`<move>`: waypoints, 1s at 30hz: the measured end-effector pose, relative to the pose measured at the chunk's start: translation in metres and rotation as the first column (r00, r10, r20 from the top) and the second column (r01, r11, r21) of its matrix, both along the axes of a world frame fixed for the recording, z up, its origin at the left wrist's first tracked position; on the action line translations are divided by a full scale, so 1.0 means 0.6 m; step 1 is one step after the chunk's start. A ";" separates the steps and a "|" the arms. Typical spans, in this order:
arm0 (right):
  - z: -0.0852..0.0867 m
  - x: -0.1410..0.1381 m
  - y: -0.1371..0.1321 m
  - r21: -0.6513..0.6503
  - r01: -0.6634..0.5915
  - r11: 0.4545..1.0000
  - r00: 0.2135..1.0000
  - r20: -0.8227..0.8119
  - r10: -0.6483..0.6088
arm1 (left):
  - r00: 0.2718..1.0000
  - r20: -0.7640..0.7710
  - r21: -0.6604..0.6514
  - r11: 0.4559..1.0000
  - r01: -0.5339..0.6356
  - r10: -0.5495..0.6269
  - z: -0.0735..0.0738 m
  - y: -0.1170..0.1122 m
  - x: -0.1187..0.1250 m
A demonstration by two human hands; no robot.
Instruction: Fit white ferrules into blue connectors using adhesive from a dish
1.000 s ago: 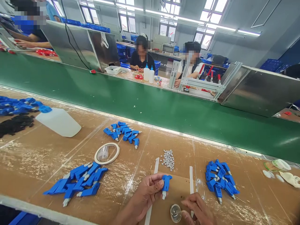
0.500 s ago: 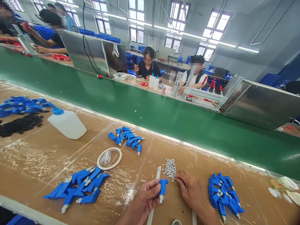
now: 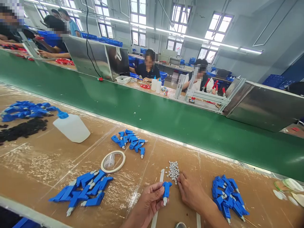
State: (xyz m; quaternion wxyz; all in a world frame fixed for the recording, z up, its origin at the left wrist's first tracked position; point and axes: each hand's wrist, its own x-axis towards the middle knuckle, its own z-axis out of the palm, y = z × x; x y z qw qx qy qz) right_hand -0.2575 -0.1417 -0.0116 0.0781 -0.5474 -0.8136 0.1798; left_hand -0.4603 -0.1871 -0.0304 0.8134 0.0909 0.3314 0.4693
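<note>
My left hand (image 3: pixel 153 202) grips a small blue plastic part (image 3: pixel 167 189) with a grey tip pointing down, held between thumb and fingers above the table. Beside the right edge of a pile of small light-grey pieces (image 3: pixel 174 171) is my right hand (image 3: pixel 190 190). Its fingers are curled and pressed together at the pile; whatever they hold, if anything, is hidden. To the right lies a heap of blue parts with grey tips (image 3: pixel 228 196). Another heap of longer blue parts (image 3: pixel 83 190) is spread out on the left.
A cream tape ring (image 3: pixel 102 164) surrounds a clear plastic piece. Behind it are more blue parts (image 3: pixel 129 139). A white bottle with blue cap (image 3: pixel 72 128) lies by black pieces (image 3: pixel 26 128). Beyond the table runs a green belt (image 3: pixel 152 110), with several people across it.
The view has shifted slightly, so the table's things sit a little further right. My left hand still holds the blue part; my right fingers have drawn in slightly at the pile.
</note>
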 end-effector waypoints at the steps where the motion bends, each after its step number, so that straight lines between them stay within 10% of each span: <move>1: 0.005 0.002 -0.001 -0.012 0.015 1.000 1.000 -0.026 -0.015 | 1.000 0.002 0.009 1.000 0.006 -0.006 -0.001 0.000 -0.001; 8: 0.045 0.015 -0.045 -0.224 0.093 0.970 0.921 -0.350 -0.169 | 0.999 0.023 0.034 0.999 0.027 -0.028 0.000 -0.001 -0.002; 15: 0.035 0.001 -0.109 -0.579 -0.005 0.815 0.422 -0.740 -0.523 | 0.997 0.020 0.041 0.996 0.076 -0.077 0.017 -0.015 0.008; 30: 0.046 -0.006 -0.146 -0.633 -0.004 0.774 0.255 -0.749 -0.611 | 0.989 -0.127 0.140 0.986 0.093 -0.075 0.023 -0.040 0.033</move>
